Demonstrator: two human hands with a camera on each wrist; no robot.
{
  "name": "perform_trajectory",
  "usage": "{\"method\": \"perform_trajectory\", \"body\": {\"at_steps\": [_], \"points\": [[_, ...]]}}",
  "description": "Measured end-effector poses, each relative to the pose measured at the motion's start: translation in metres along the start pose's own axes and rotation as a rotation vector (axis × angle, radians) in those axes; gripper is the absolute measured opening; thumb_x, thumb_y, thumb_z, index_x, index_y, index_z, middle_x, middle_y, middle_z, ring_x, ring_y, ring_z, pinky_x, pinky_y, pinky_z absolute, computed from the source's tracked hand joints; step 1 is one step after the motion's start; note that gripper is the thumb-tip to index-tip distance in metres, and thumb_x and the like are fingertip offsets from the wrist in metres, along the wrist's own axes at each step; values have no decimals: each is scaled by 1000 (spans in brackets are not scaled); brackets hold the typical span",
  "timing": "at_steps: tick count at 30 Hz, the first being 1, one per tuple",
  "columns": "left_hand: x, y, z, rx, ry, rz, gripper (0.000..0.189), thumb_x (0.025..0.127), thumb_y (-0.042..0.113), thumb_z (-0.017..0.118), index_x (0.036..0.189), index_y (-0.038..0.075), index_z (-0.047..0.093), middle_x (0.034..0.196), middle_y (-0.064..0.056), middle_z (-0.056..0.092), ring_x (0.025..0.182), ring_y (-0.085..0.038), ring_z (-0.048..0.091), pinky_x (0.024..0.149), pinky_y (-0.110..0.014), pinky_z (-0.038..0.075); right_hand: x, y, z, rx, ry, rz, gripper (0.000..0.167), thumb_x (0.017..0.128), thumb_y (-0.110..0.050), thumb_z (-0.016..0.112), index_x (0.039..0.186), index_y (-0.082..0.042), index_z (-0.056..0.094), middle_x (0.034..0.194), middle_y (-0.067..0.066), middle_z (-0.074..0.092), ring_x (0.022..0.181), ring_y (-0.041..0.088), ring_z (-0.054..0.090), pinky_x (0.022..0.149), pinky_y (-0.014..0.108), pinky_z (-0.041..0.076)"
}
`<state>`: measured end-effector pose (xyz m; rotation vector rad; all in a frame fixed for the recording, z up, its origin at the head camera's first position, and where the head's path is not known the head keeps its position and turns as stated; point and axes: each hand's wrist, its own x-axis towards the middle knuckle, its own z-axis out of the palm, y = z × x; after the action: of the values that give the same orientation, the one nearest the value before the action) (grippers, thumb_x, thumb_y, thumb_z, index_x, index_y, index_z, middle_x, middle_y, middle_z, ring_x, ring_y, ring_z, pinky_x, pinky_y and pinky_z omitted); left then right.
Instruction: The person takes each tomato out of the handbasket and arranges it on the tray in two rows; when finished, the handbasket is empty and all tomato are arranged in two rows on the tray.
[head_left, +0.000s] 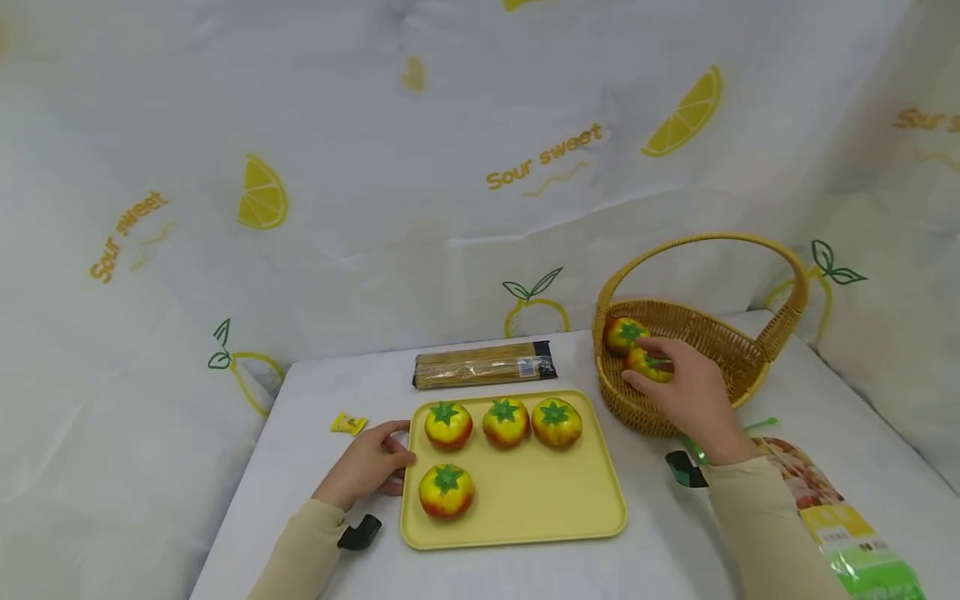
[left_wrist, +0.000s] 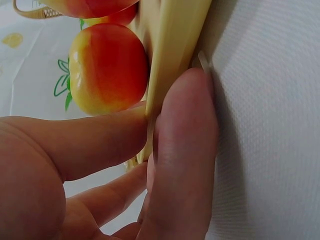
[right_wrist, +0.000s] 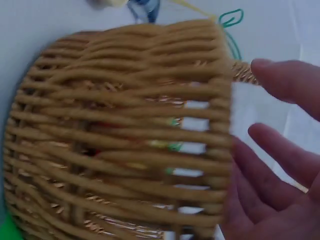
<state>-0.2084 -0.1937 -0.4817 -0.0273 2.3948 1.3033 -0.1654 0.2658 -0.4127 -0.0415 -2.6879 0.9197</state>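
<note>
My left hand pinches the left rim of a yellow tray, with finger and thumb at its edge in the left wrist view. Several yellow-and-red persimmons with green leafy caps sit on the tray; one persimmon is close to my left fingers. My right hand reaches over the near rim of a wicker basket. Its fingers are spread around a persimmon in the basket, beside another persimmon. In the right wrist view nothing shows between the parted thumb and fingers.
Behind the tray lies a clear pack of dry noodles. A small yellow wrapped sweet is left of the tray. A colourful plastic food bag lies under and beside my right forearm. The basket's tall handle arches above it.
</note>
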Motion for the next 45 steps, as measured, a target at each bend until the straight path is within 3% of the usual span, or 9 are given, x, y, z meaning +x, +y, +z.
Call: {"method": "perform_trajectory", "body": {"at_steps": [6,12,25,32,45], "points": [[-3,-2,-1,-3,9,-1,62,98,11,78,156,13,56,106,-10,66,75,-19,70,66,-34,69,10,14,4,-56,-10,96,69,97,-32,83,152,0,56,150,32,57,135,53,54,108,73,49],[-1,-1,0,4,10,2,62,98,12,79,155,13,57,106,-9,67,75,-18,70,66,-34,69,15,25,5,-106,-50,147,76,97,-33,82,155,4,50,151,38,52,134,59,51,109,76,47],[0,-3,2,14,0,6,62,99,13,78,156,13,56,105,-10,64,75,-18,69,65,-34,68,19,36,7,-159,-115,138,77,97,-33,81,153,9,49,150,41,52,134,60,52,110,75,47],[0,-2,1,12,9,11,62,98,12,78,156,13,56,105,-10,64,76,-19,69,65,-34,68,25,31,8,-189,-155,148,78,99,-35,78,155,10,47,148,42,52,130,60,55,107,74,49],[0,-2,2,17,10,13,62,98,12,78,156,12,56,105,-10,64,74,-18,69,65,-34,68,22,34,12,-200,-110,138,69,99,-29,80,150,8,53,144,40,55,127,60,57,104,75,50]]}}
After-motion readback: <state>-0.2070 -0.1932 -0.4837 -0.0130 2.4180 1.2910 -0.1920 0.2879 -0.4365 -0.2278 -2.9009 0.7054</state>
